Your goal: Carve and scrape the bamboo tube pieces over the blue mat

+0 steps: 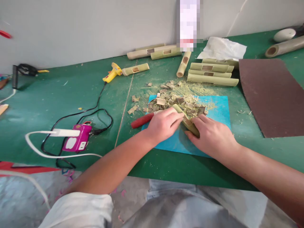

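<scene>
A short green bamboo tube (187,121) with a cut-out opening lies at a slant between my hands over a blue sheet (166,146). My right hand (211,134) is wrapped around its near end, thumb along the side. The fingers of my left hand (165,124) are closed together at its far part, near the opening. A red-handled tool (142,120) rests beside my left hand, its working end hidden behind the hand and chips. Just beyond the tube spreads a heap of bamboo chips (166,100) and shavings.
Several cut bamboo tubes (212,79) lie at the back. A yellow glue gun (113,72) sits left, its black cord running to a purple power strip (83,134). On the right is a brown sheet (273,98). White paper (220,48) covers some tubes.
</scene>
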`<state>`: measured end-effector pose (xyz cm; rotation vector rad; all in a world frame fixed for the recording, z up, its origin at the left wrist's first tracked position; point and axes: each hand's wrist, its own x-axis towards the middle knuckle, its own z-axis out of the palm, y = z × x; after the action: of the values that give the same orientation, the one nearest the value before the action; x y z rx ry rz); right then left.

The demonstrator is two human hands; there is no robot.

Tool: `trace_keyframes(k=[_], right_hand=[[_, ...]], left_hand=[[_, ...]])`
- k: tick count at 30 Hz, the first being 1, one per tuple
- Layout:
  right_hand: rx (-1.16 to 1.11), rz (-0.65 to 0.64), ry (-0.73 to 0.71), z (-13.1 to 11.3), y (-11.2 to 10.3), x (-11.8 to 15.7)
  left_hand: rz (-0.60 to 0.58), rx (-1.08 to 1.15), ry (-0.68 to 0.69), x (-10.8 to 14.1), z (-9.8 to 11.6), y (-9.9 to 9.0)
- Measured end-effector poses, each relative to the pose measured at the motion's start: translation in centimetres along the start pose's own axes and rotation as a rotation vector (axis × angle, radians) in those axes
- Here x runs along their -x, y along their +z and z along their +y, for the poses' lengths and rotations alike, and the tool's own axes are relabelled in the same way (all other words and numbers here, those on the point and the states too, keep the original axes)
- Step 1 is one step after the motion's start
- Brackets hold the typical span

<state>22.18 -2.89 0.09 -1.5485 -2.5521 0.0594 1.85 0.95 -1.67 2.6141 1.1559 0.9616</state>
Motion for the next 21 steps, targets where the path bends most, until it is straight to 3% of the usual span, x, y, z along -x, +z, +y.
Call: trace_keyframes(k=[2,5,10,13,17,21], right_hand=[[-0.006,0.000,0.012,0.03,-0.03,-0.02],[-0.011,-0.011,0.025,-0.03,-0.14,-0.07],[-0.012,-0.038,0.023,-0.17,-0.26,-0.12],[-0.011,-0.031,0.030,-0.19,-0.30,-0.10],[-0.019,-0.039,0.013,-0.24,-0.35,-0.08],[-0.019,-0.031,0.012,-0.29,-0.42,-0.10]], left_hand=[[-0.024,0.013,0.000,0.02,0.16,-0.01],[0.047,-0.079,-0.051,0.01,0.26,-0.07],[-0.022,-0.157,0.056,0.18,0.46,0.02],[0.038,-0.172,-0.017,0.13,0.19,-0.02],[-0.028,-0.106,0.013,-0.04,-0.03,-0.22],[0.031,-0.136,-0.050,-0.06,-0.04,-0.27]])
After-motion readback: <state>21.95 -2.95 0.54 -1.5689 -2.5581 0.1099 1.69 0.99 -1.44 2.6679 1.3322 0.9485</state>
